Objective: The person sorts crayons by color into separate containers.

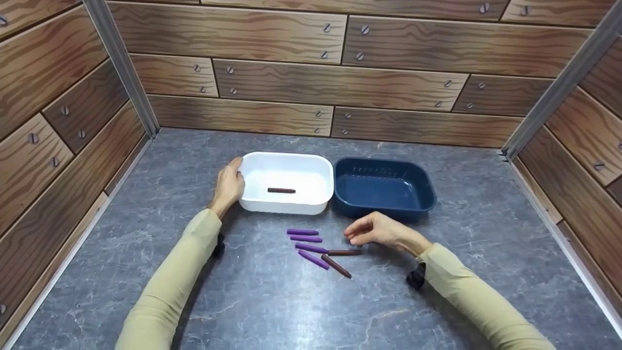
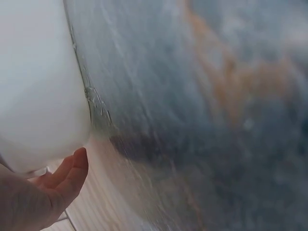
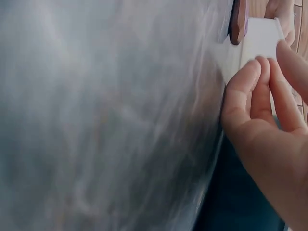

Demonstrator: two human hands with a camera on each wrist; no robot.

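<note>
At the left end of a white plastic tub (image 1: 286, 206), my left hand (image 1: 228, 184) grips the wall. In the left wrist view its fingers (image 2: 72, 175) curve against the tub's outer side. One brown crayon (image 1: 282, 190) lies inside this tub. My right hand (image 1: 384, 231) hovers just right of the loose crayons, holding nothing, with thumb and fingers loosely bent and a gap between them. Several purple crayons (image 1: 304, 232) lie on the tabletop. Beside them are two brown crayons, a level one (image 1: 345, 253) nearest the right hand and a slanted one (image 1: 336, 266).
A dark blue tub (image 1: 384, 212) stands against the white tub's right side, behind my right hand. The grey marbled tabletop (image 1: 272, 311) is bounded by wood-patterned walls (image 1: 243, 114) at the back and both sides.
</note>
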